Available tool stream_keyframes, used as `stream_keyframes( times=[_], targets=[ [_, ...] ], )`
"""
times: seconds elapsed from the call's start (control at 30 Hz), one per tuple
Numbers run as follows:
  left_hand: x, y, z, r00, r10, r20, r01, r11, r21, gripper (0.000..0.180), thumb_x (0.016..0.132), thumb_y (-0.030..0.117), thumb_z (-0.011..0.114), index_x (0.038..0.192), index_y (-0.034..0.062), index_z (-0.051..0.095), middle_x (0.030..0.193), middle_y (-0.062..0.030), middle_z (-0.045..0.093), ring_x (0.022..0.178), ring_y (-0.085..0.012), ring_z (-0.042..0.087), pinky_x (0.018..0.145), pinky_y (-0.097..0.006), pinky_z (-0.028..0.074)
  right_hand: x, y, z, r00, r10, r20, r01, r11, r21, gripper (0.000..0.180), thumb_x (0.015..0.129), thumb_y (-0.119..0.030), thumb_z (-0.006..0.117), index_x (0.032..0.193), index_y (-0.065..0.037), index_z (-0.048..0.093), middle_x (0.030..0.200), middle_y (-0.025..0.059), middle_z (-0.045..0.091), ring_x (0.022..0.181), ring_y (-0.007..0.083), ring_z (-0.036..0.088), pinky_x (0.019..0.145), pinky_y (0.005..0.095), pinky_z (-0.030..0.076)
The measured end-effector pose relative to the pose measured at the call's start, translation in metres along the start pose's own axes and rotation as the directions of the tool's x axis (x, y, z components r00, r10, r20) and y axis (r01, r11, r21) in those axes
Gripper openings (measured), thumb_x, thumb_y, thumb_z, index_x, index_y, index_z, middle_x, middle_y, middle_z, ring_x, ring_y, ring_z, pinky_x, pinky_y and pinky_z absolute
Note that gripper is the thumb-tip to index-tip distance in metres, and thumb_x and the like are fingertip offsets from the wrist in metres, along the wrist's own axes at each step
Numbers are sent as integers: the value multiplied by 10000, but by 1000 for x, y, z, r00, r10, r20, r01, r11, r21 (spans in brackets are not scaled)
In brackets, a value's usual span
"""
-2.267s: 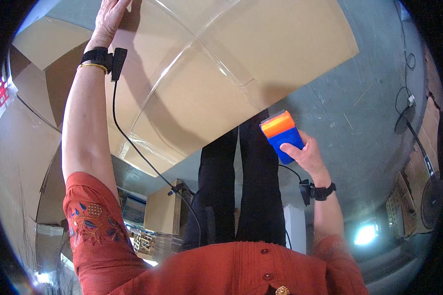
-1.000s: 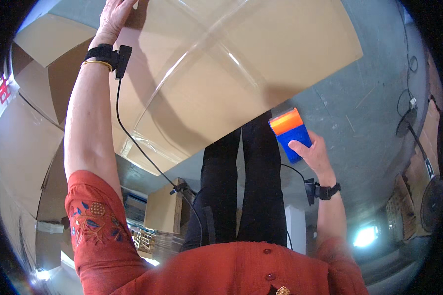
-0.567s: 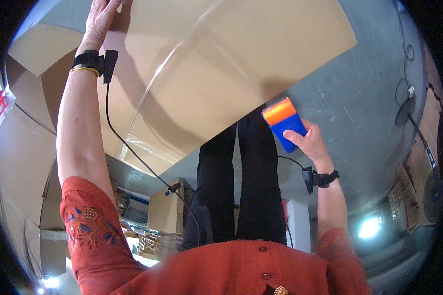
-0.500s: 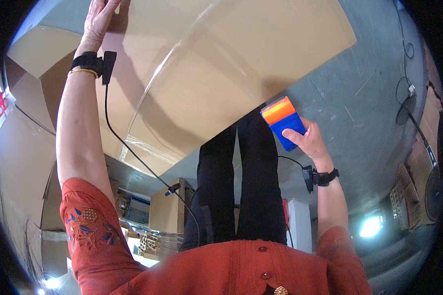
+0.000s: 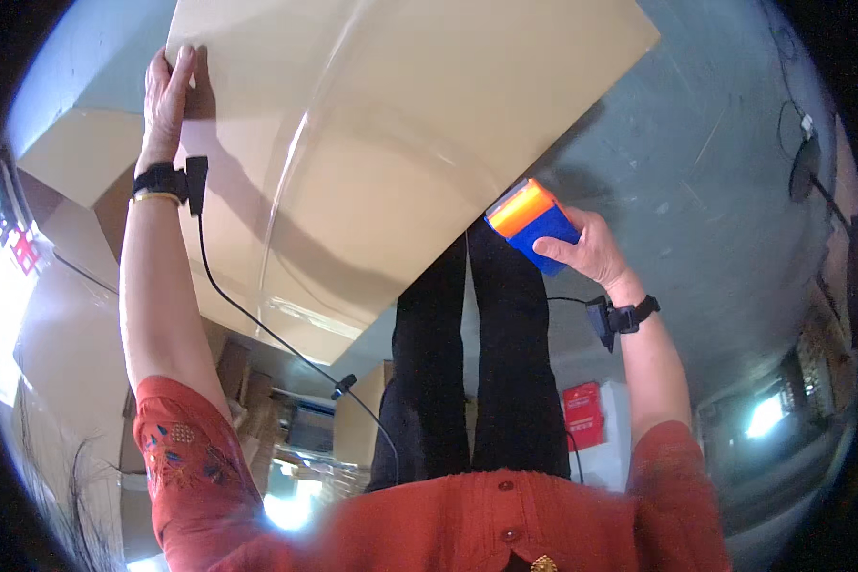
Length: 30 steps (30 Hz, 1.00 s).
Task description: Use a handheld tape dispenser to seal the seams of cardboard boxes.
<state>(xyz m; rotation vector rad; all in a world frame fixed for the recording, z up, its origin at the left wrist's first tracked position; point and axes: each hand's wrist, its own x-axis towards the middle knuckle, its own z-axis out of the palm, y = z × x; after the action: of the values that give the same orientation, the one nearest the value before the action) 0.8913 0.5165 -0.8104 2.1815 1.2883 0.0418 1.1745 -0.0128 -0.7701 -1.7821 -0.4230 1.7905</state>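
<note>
The left hand point(image 5: 167, 91) lies flat, fingers spread, on the far corner of a large tan cardboard box sealed with clear tape point(image 5: 391, 143). The right hand point(image 5: 586, 250) grips a blue and orange block-shaped tape dispenser point(image 5: 532, 221) against the box's near edge, above the person's black trousers point(image 5: 477, 372).

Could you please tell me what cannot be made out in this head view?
- Large brown cardboard box: its top is cut off by the upper edge.
- Blue and orange block-shaped tool: its underside is hidden by the right hand.
- Left hand: palm pressed to the cardboard, unseen.
- Feet: covered by the box.
</note>
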Motion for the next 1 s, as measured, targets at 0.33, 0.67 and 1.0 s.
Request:
stream_keyframes(
  times=[0.33,0.67,1.0],
  targets=[
    [-128,165,91,805,570,167,-574,818,-30,566,958,20,542,1507,8,406,1542,-233,408,1452,-415,372,1215,-518,278,14,14,-15,994,-77,74,76,997,18,497,810,-435,818,1071,-26,712,918,67,726,853,154,661,816,326,520],
    [-170,233,165,716,654,245,-666,745,-42,498,1003,179,497,1479,35,488,1564,-195,428,1483,-393,352,1227,-556,196,50,23,-32,977,-168,134,189,967,-169,649,768,-647,776,931,-27,678,846,151,709,808,311,693,774,407,523],
    [-171,237,178,718,658,228,-683,729,47,526,1027,274,478,1502,48,472,1577,-178,416,1496,-374,334,1236,-549,170,61,48,-39,921,-378,92,388,912,-130,700,751,-689,776,886,-10,671,785,128,674,749,292,677,694,391,510]
  ],
)
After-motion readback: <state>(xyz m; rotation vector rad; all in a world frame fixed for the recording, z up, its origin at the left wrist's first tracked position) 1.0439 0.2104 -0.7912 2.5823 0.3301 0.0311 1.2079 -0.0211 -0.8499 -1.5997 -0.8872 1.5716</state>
